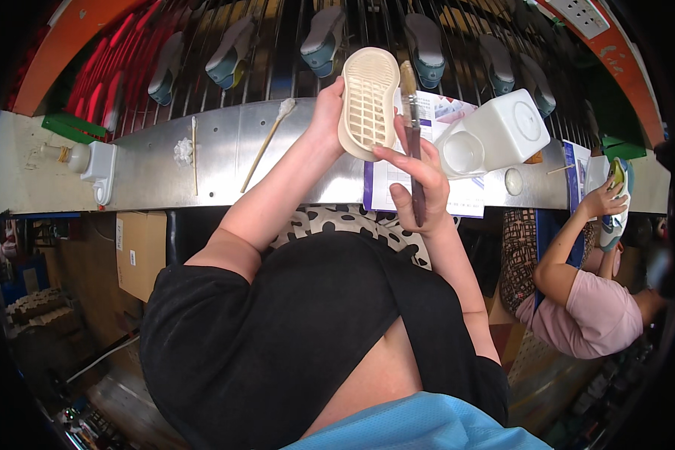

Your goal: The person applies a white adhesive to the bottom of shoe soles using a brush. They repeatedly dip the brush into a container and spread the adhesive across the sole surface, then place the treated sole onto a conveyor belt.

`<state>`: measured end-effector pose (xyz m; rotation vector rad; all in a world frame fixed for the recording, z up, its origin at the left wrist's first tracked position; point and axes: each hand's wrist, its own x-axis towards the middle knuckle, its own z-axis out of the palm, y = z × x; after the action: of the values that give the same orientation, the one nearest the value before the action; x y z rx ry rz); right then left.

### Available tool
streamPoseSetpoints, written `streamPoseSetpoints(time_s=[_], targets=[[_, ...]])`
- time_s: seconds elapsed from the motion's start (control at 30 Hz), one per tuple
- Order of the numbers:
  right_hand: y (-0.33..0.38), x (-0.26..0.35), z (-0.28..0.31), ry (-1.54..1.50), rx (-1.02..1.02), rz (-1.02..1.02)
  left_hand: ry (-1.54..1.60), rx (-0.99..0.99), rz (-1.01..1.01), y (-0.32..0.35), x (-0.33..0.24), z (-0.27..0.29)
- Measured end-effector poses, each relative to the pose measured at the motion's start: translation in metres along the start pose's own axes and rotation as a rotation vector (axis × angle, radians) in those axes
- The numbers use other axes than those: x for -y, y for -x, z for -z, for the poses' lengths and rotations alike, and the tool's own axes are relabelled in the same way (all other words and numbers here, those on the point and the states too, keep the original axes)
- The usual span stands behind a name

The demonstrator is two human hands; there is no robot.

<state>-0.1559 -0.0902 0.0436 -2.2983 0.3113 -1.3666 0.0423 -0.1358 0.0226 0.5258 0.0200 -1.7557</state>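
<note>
Upright over the metal ledge stands a cream shoe sole (pixel 369 97), its grid-ribbed side facing me. My left hand (pixel 328 116) is closed around its left edge. In my right hand (pixel 430 184) is a brush (pixel 412 124) with a dark handle, bristles pointing up. Fingertips of that hand also reach the sole's lower right edge. The bristles are beside the sole, apart from it. Just right of the brush, a white cup or opening (pixel 463 154) adjoins a white plastic container (pixel 506 131). Printed sheets (pixel 457 196) lie beneath.
Several grey and teal shoe uppers (pixel 324 45) rest on the barred conveyor (pixel 277 60) beyond the ledge (pixel 154 172). Two sticks, one cotton-tipped (pixel 266 146), and a white tuft (pixel 183 152) lie left. At right, a co-worker (pixel 589 300) holds a shoe (pixel 615 206). Red glow shows far left.
</note>
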Motion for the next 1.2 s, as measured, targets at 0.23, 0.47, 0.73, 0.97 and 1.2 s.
streamPoseSetpoints(time_s=[0.23,0.47,0.73,0.97,1.2], targets=[[0.0,-0.005,0.021,-0.02,-0.13,0.029,-0.124,0.103,0.088,0.01,-0.01,0.003],[0.01,-0.004,0.033,0.175,-0.193,-0.039,-0.206,0.063,0.017,0.03,-0.017,-0.017],[0.019,-0.013,0.046,0.05,-0.413,-0.113,-0.607,0.54,-0.437,0.115,-0.083,-0.11],[0.023,-0.008,0.042,0.046,-0.416,-0.147,-0.699,0.177,-0.862,0.015,-0.307,-0.306],[0.033,-0.005,0.049,0.028,-0.484,-0.206,-1.028,0.611,-0.832,-0.054,-0.255,-0.36]])
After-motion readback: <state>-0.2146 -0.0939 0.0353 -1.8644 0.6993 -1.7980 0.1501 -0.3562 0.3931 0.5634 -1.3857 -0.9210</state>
